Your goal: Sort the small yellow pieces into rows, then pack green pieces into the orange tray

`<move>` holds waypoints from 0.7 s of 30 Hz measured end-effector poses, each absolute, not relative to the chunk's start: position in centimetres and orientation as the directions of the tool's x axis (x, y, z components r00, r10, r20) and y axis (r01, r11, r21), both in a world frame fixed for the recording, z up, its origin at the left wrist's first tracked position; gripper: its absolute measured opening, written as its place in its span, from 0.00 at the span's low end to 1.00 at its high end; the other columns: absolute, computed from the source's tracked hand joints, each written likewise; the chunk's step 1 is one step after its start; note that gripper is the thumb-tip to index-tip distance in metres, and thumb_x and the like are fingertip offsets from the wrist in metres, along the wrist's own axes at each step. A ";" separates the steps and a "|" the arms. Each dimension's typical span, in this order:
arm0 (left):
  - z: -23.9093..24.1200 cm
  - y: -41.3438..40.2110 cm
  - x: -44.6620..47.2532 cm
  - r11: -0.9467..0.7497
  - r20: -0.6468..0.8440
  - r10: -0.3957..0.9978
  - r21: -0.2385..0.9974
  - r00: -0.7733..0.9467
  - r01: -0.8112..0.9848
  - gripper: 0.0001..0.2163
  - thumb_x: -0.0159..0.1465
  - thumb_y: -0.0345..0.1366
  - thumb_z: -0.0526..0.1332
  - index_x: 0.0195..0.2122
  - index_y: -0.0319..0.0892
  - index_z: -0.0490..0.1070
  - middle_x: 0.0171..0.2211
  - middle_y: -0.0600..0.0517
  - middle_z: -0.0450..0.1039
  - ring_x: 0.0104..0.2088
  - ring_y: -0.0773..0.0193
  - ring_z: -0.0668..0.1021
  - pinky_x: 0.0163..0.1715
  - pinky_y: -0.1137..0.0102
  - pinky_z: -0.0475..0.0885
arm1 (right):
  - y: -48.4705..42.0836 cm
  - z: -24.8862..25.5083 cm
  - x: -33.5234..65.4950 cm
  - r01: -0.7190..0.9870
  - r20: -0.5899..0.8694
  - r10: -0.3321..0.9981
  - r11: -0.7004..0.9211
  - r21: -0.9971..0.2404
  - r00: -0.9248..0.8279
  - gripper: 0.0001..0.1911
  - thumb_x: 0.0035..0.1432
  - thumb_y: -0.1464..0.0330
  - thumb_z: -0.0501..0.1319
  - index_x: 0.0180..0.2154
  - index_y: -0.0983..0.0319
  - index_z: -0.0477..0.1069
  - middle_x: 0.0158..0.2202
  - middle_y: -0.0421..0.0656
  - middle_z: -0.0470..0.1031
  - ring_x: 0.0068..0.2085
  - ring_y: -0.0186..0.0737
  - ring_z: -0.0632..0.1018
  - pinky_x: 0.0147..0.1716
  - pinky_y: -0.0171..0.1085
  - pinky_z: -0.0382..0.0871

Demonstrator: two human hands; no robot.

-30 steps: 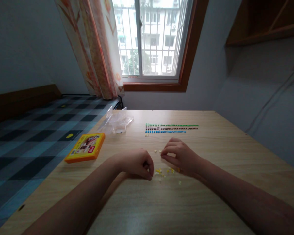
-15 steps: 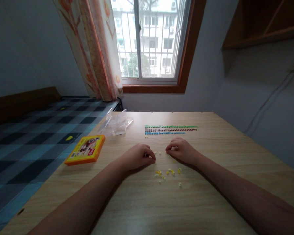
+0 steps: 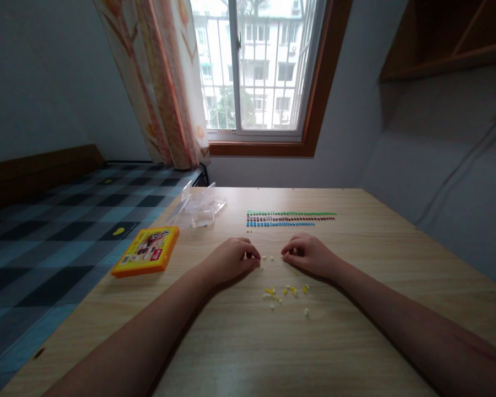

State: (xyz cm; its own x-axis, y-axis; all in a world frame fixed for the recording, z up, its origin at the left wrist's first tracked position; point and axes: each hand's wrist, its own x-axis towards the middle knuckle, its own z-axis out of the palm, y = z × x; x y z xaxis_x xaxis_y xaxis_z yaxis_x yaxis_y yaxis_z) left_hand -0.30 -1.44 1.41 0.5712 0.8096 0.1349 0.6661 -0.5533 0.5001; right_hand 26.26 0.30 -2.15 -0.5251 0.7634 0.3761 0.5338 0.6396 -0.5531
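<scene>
Scattered yellow and white beads (image 3: 285, 291) lie nearest on the bench (image 3: 240, 353); beyond, left hand (image 3: 231, 259) and right hand (image 3: 308, 255) rest curled, each grip narrow, fingertips pinched beside loose white beads (image 3: 266, 257), any held bead hidden; farthest, three sorted bead rows (image 3: 289, 218).

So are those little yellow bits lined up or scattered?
Scattered: the yellow bits lie loose on the table, unlike the neat coloured rows behind.
</scene>
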 end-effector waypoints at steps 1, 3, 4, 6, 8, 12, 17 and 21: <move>1.5 -1.5 -0.2 -0.556 0.135 0.807 0.500 0.574 0.664 0.07 0.61 0.34 0.64 0.35 0.42 0.83 0.33 0.50 0.78 0.31 0.65 0.76 0.34 0.72 0.68 | 0.3 -2.2 26.2 0.536 0.374 0.763 0.641 -0.550 -0.528 0.04 0.57 0.69 0.67 0.32 0.60 0.82 0.27 0.42 0.76 0.32 0.38 0.74 0.36 0.38 0.66; 1.7 -1.8 -0.1 -0.564 0.132 0.802 0.488 0.583 0.666 0.06 0.60 0.35 0.65 0.34 0.42 0.82 0.32 0.50 0.77 0.31 0.65 0.76 0.33 0.72 0.68 | 0.4 -2.3 26.1 0.541 0.374 0.763 0.641 -0.545 -0.527 0.05 0.57 0.70 0.66 0.32 0.60 0.82 0.28 0.42 0.76 0.33 0.38 0.74 0.36 0.38 0.66; 1.8 -1.9 0.0 -0.570 0.128 0.799 0.477 0.588 0.670 0.06 0.60 0.35 0.65 0.33 0.42 0.82 0.32 0.50 0.77 0.31 0.65 0.76 0.33 0.72 0.68 | 0.5 -2.4 26.1 0.546 0.372 0.766 0.637 -0.544 -0.524 0.05 0.58 0.70 0.66 0.33 0.60 0.82 0.28 0.42 0.76 0.33 0.38 0.74 0.37 0.38 0.66; 2.0 -2.1 0.1 -0.584 0.119 0.789 0.448 0.602 0.677 0.06 0.60 0.37 0.65 0.33 0.42 0.81 0.32 0.51 0.77 0.31 0.65 0.75 0.32 0.72 0.67 | 0.7 -2.4 26.1 0.555 0.359 0.780 0.620 -0.555 -0.512 0.06 0.58 0.71 0.65 0.35 0.61 0.82 0.29 0.43 0.77 0.32 0.38 0.74 0.36 0.37 0.66; 2.1 -2.2 0.2 -0.603 0.111 0.776 0.419 0.621 0.679 0.06 0.60 0.38 0.65 0.33 0.43 0.81 0.32 0.51 0.77 0.31 0.66 0.75 0.32 0.72 0.67 | 0.8 -2.3 26.4 0.560 0.332 0.803 0.587 -0.585 -0.495 0.08 0.58 0.71 0.64 0.38 0.61 0.82 0.30 0.43 0.77 0.31 0.37 0.73 0.34 0.36 0.66; 2.1 -2.2 0.1 -0.635 0.116 0.757 0.364 0.643 0.681 0.07 0.62 0.39 0.65 0.33 0.43 0.80 0.32 0.52 0.77 0.30 0.66 0.75 0.32 0.72 0.66 | 0.5 -0.6 28.0 0.561 0.178 0.814 0.521 -0.643 -0.553 0.09 0.57 0.69 0.63 0.38 0.63 0.82 0.32 0.44 0.78 0.32 0.37 0.75 0.32 0.35 0.68; 2.0 -2.5 0.3 -0.664 0.140 0.739 0.317 0.659 0.677 0.07 0.62 0.39 0.65 0.31 0.43 0.79 0.31 0.52 0.77 0.29 0.67 0.75 0.32 0.72 0.65 | -0.5 2.3 30.0 0.583 -0.100 0.702 0.493 -0.646 -0.705 0.08 0.55 0.68 0.65 0.35 0.62 0.82 0.30 0.43 0.80 0.31 0.36 0.76 0.30 0.33 0.68; 2.2 -3.4 1.0 -0.695 0.164 0.711 0.316 0.684 0.646 0.07 0.65 0.37 0.63 0.35 0.46 0.81 0.33 0.53 0.78 0.29 0.68 0.76 0.31 0.72 0.65 | -1.4 3.1 29.9 0.638 -0.209 0.676 0.481 -0.602 -0.707 0.08 0.52 0.67 0.68 0.36 0.60 0.82 0.29 0.42 0.79 0.30 0.36 0.76 0.27 0.32 0.65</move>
State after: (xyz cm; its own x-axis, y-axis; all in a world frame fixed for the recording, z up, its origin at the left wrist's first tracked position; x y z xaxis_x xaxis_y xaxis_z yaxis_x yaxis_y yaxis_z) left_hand 0.96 -3.39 2.22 0.6843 0.7106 0.1639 0.6459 -0.6949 0.3162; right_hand 29.93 -1.40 3.13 -0.7068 0.6759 -0.2089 0.6376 0.4807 -0.6020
